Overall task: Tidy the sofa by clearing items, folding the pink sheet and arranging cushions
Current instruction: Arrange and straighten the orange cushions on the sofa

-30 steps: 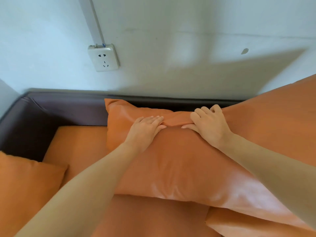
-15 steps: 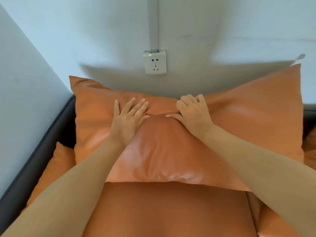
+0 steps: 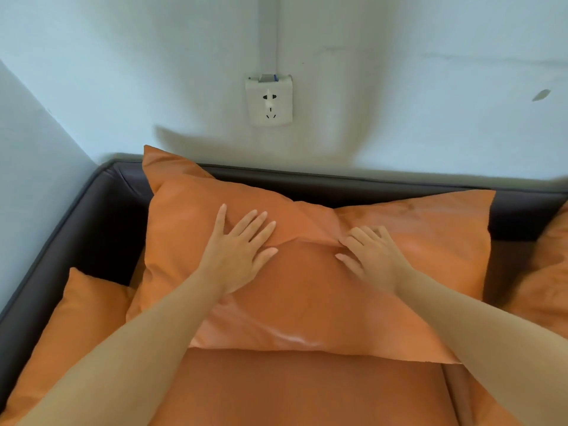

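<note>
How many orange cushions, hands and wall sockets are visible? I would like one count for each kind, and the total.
Orange cushions: 3, big, left, right
Hands: 2, left hand, right hand
Sockets: 1
Total: 6

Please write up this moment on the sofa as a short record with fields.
setting: dark sofa in a wall corner
main item: large orange cushion leaning against the backrest
left hand: flat on the cushion, fingers spread
right hand: on the cushion, fingers bent at a crease
other cushions: small orange cushion at left
wall: white socket
pink sheet: not visible
</note>
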`<state>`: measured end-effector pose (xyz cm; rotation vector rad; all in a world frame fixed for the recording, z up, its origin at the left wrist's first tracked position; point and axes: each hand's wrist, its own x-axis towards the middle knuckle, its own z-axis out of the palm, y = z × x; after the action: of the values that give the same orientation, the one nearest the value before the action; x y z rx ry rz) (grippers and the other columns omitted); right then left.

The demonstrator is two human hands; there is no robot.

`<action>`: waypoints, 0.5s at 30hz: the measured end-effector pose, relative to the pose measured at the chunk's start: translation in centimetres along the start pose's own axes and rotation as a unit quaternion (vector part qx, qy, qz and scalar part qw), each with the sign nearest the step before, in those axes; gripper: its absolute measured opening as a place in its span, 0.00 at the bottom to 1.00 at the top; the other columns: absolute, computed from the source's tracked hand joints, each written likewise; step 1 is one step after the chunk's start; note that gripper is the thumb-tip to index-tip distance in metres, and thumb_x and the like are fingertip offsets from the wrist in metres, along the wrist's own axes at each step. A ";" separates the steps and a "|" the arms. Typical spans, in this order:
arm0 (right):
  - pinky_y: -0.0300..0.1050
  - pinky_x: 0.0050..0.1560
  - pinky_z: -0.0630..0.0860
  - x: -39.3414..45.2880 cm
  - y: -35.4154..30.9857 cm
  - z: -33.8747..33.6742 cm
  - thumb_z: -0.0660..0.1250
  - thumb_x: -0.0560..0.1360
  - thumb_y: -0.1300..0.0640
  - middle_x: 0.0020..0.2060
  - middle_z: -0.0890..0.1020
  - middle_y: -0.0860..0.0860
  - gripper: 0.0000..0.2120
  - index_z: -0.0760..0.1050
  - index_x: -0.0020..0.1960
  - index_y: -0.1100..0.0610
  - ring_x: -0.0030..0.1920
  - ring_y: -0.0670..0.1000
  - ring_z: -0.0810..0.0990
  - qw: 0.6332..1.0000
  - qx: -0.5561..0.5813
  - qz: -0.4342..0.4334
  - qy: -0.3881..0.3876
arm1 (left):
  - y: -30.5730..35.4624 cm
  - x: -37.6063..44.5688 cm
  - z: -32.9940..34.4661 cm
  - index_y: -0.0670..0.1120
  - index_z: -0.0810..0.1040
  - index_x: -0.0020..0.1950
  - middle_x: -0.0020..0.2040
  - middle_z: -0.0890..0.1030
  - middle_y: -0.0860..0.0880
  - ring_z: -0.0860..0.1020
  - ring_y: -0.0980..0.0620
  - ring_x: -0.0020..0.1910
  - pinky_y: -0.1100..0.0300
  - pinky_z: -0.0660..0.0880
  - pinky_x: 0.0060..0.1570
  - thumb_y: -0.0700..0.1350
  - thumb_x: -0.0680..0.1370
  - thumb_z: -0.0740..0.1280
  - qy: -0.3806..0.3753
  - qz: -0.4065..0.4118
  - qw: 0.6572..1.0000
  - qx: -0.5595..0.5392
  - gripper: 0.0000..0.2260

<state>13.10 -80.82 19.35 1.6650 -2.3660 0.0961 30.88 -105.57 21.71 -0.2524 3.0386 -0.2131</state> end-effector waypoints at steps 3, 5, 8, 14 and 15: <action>0.50 0.44 0.71 2.2 0.6 -0.9 0.52 0.80 0.46 0.43 0.78 0.50 0.18 0.77 0.47 0.54 0.42 0.54 0.76 0.997 0.067 -0.005 -0.028 | -1.8 1.4 -0.6 0.52 0.62 0.76 0.76 0.62 0.51 0.58 0.52 0.76 0.40 0.47 0.74 0.61 0.79 0.29 0.014 -0.031 0.999 -0.007 0.35; 0.51 0.46 0.72 3.9 1.6 -1.1 0.49 0.80 0.46 0.47 0.78 0.50 0.20 0.76 0.51 0.54 0.46 0.55 0.77 0.995 0.084 0.000 -0.059 | -2.8 2.8 -0.8 0.52 0.60 0.77 0.77 0.60 0.51 0.56 0.52 0.77 0.44 0.45 0.74 0.61 0.78 0.31 0.031 -0.062 0.997 -0.017 0.34; 0.53 0.60 0.68 5.9 3.8 -0.4 0.51 0.81 0.45 0.66 0.73 0.50 0.21 0.69 0.68 0.53 0.63 0.53 0.72 0.987 0.073 0.036 -0.140 | -4.1 5.1 -1.0 0.52 0.56 0.78 0.78 0.56 0.51 0.51 0.52 0.77 0.46 0.42 0.74 0.63 0.77 0.35 0.016 -0.092 0.995 -0.024 0.33; 0.57 0.76 0.43 7.5 7.1 1.9 0.46 0.75 0.30 0.78 0.49 0.44 0.35 0.46 0.78 0.43 0.77 0.49 0.46 0.932 0.081 0.088 -0.343 | -5.7 9.2 -0.9 0.56 0.45 0.79 0.79 0.48 0.55 0.44 0.53 0.78 0.46 0.42 0.74 0.76 0.69 0.40 -0.118 -0.066 0.990 -0.041 0.42; 0.56 0.76 0.43 7.3 7.4 2.4 0.44 0.73 0.27 0.78 0.48 0.43 0.37 0.45 0.78 0.42 0.77 0.49 0.46 0.922 0.094 0.097 -0.362 | -5.8 9.4 -0.6 0.56 0.46 0.79 0.79 0.49 0.55 0.45 0.53 0.78 0.46 0.42 0.75 0.77 0.67 0.40 -0.125 -0.063 0.989 -0.038 0.44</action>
<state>3.50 -85.45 19.37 1.7561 -3.1489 -0.3301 22.48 -112.80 22.44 -0.4409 2.7865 -0.0663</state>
